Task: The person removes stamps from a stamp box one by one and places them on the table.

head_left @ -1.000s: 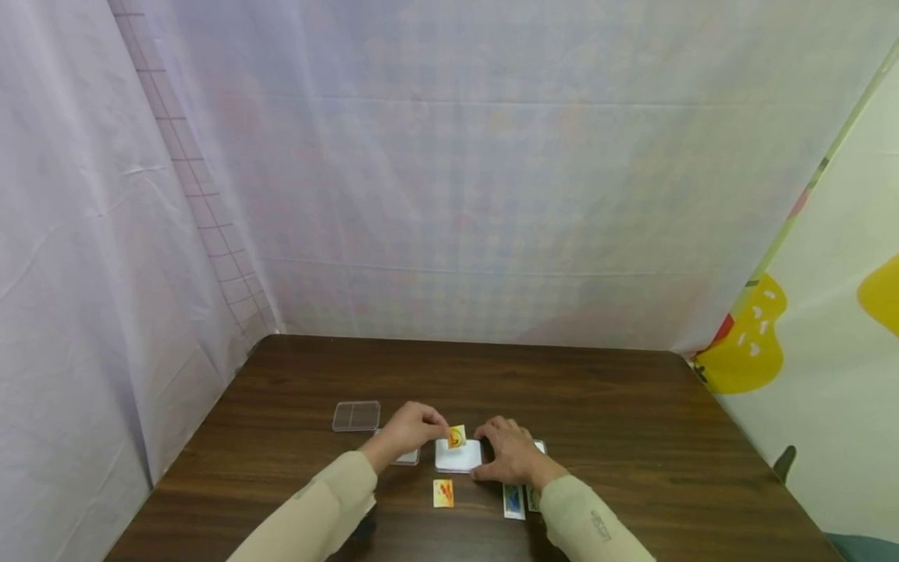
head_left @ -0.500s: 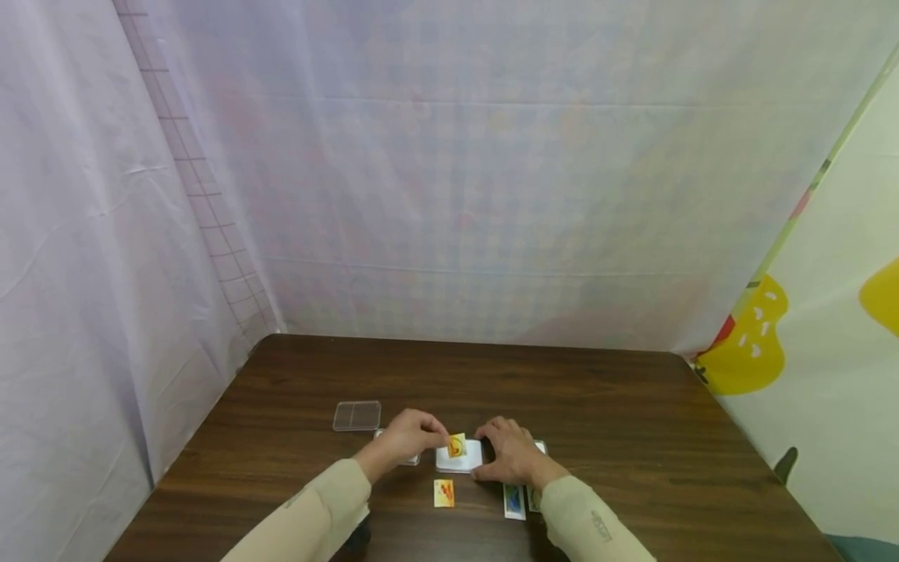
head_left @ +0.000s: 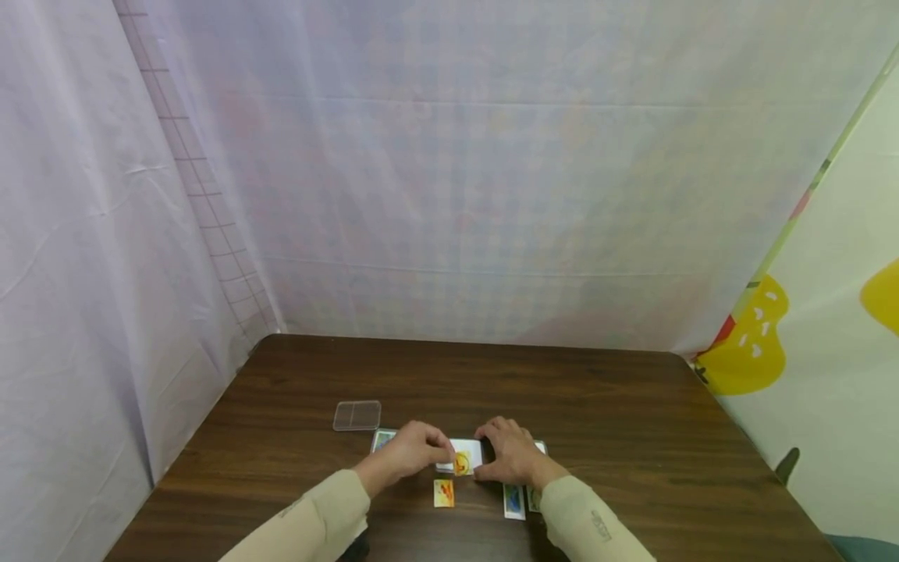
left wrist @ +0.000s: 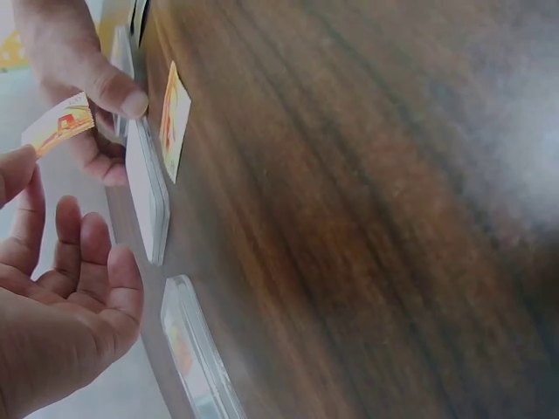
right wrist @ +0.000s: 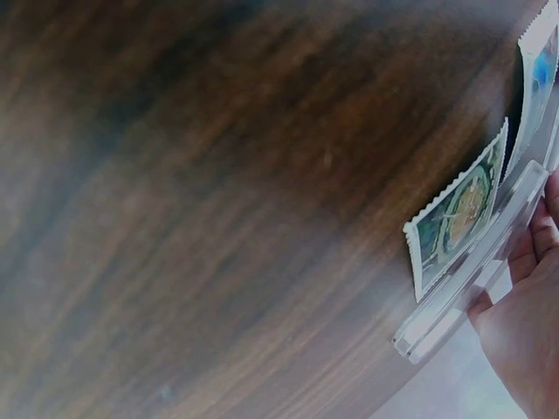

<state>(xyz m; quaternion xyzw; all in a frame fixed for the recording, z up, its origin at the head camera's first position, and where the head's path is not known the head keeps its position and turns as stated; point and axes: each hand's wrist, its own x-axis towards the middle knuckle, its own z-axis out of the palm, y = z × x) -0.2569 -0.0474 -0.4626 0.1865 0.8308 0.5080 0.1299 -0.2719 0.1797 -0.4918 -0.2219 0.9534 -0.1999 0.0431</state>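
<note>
- A pale, translucent fabric curtain (head_left: 449, 179) hangs behind the work; at the far right, a white sheet (head_left: 829, 297) carries yellow printed shapes.
- Before it stands a dark brown, wood-grained table (head_left: 604, 382), its far corners rounded.
- The left hand (head_left: 410, 451) pinches a stamp between thumb and forefinger, its other fingers loosely bent.
- The right hand (head_left: 516, 454) grips the right end of a flat white rectangular case (head_left: 473, 446), thumb at the near edge, fingers at the far one.
- A shallow clear plastic tray (head_left: 357, 415) lies at the left; one clear-edged case (left wrist: 199, 358) sits partly behind the left hand, another (right wrist: 467, 271) beside the right.
- On the table lie an orange-and-yellow paper stamp (head_left: 444, 493), a blue one (head_left: 514, 501) and a green one (right wrist: 458, 218).
- The pinched yellow paper stamp (head_left: 461, 464) has shifted from the white case's far side to its near side within the last second; the left wrist view shows it tilted and apart from the case, so I judge it is being positioned, not yet released.
</note>
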